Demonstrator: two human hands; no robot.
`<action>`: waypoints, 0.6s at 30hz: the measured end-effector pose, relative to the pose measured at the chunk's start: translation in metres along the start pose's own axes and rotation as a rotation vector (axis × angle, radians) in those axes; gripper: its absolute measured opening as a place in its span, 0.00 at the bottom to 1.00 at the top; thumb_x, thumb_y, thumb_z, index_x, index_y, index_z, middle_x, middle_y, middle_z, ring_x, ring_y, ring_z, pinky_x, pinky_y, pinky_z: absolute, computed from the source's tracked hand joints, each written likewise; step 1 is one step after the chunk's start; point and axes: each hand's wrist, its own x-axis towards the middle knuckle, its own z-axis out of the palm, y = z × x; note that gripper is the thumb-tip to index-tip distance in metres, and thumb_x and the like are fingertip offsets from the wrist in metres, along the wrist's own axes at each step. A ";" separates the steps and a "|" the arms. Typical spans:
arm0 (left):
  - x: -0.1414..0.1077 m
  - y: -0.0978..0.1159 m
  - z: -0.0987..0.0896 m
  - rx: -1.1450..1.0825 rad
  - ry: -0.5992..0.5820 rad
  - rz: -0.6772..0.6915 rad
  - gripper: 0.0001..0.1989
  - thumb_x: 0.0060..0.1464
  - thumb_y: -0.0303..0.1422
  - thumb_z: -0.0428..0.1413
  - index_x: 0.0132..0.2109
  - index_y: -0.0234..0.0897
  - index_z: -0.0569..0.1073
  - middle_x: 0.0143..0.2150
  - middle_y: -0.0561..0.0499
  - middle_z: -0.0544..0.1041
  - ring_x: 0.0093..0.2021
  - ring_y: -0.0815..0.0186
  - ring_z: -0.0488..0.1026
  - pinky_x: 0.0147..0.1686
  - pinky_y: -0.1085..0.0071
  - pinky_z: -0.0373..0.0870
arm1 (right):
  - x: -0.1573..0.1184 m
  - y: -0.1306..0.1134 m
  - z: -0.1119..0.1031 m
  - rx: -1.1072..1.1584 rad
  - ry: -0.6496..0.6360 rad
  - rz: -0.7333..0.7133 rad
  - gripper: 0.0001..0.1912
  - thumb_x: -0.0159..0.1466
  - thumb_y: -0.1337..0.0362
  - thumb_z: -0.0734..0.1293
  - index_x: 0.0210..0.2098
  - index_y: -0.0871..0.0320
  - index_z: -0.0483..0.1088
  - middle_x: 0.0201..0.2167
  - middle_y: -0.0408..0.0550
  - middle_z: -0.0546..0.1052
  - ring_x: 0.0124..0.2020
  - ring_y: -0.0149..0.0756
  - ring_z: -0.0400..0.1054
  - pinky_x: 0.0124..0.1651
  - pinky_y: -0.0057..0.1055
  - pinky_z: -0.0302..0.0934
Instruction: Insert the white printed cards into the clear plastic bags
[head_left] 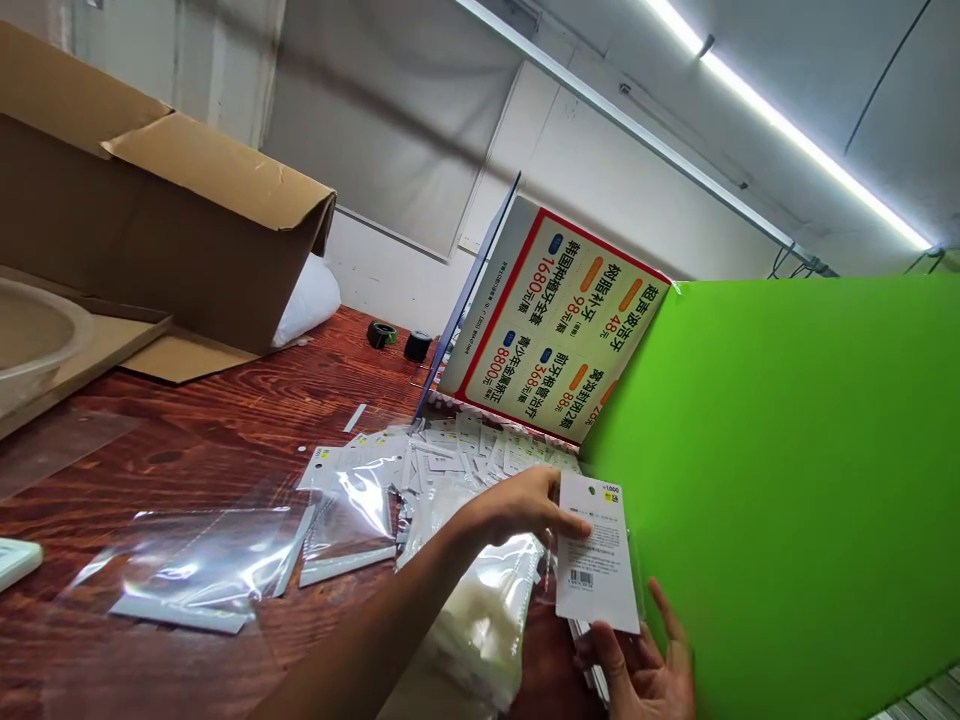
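A white printed packaging card with a hole, a yellow mark and a barcode is upright between my hands. My left hand pinches its upper left edge, thumb across the front. At the lower edge is my right hand, its thumb against the card and one finger stretched up beside it; the other fingers are partly hidden. Transparent plastic shows around the card's edges. Below it, white edges like stacked cards show near my right hand. Beside my left forearm lies a shiny plastic bag with pale contents.
A pile of white cards and transparent sleeves lie on the reddish wooden table. A green panel stands at right, joined to a printed board. Tape rolls and a cardboard box are farther back.
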 end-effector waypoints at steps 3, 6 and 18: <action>-0.004 0.001 0.000 0.043 -0.138 0.005 0.13 0.42 0.34 0.66 0.37 0.35 0.77 0.35 0.49 0.79 0.30 0.66 0.75 0.26 0.72 0.69 | 0.000 0.002 0.000 -0.004 -0.011 0.025 0.49 0.53 0.47 0.76 0.67 0.53 0.54 0.49 0.58 0.79 0.47 0.54 0.75 0.41 0.40 0.75; -0.003 -0.002 -0.002 0.046 -0.189 0.003 0.13 0.41 0.34 0.66 0.36 0.35 0.77 0.33 0.49 0.79 0.29 0.66 0.74 0.25 0.73 0.69 | -0.001 0.002 0.003 0.012 -0.009 0.041 0.45 0.51 0.46 0.77 0.61 0.55 0.61 0.43 0.55 0.80 0.42 0.51 0.77 0.36 0.36 0.74; -0.040 0.032 -0.035 1.022 0.367 -0.206 0.23 0.38 0.47 0.69 0.36 0.36 0.74 0.37 0.42 0.79 0.41 0.50 0.75 0.38 0.65 0.68 | 0.088 -0.018 0.027 -0.207 -0.134 0.125 0.40 0.49 0.34 0.68 0.48 0.58 0.65 0.42 0.53 0.78 0.44 0.45 0.75 0.46 0.39 0.71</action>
